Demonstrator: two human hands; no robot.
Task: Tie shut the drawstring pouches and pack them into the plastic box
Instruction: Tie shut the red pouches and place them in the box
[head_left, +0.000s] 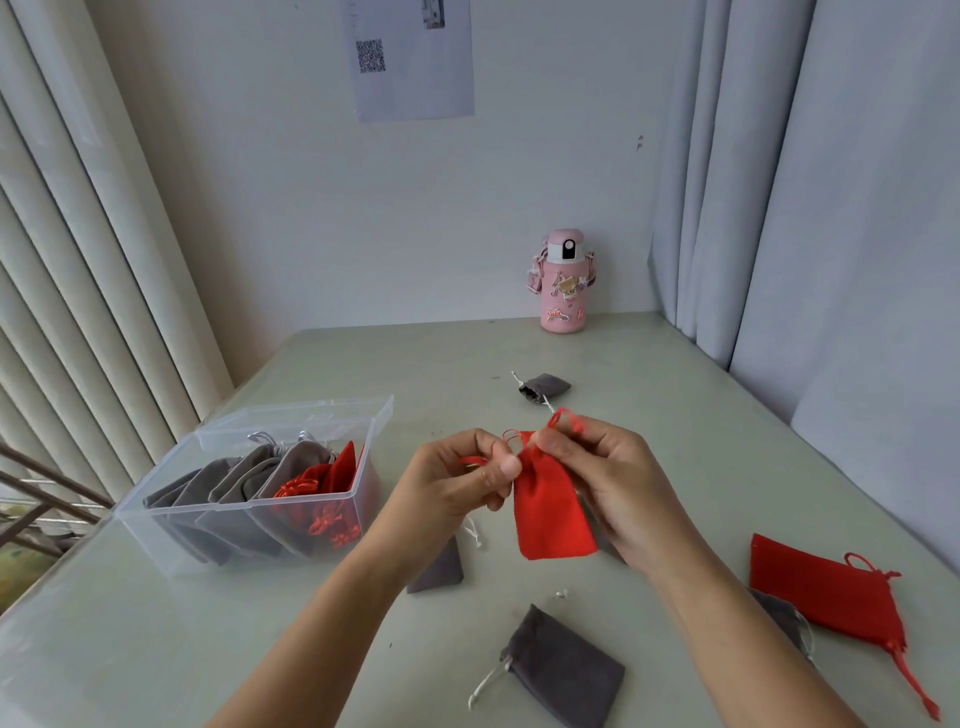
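Two hands: you held one red pouch (553, 514) in the air over the table (675, 415), its gathered neck between your hands.
Left hand (457, 483): your thumb and fingers pinched a red cord (474, 460) at the neck.
Right hand (618, 483): your fingers pinched the cord loops (566, 418) on the neck's other side.
Plastic box (171, 540): it stood open at your left, with packed grey pouches (234, 478) and packed red pouches (322, 483) upright inside.
Loose pouches: a flat red pouch (826, 597) lay at your right, a near grey pouch (566, 670) below your hands, a far grey pouch (543, 387) beyond them.
Bottle: a pink bottle (563, 283) stood against the far wall.
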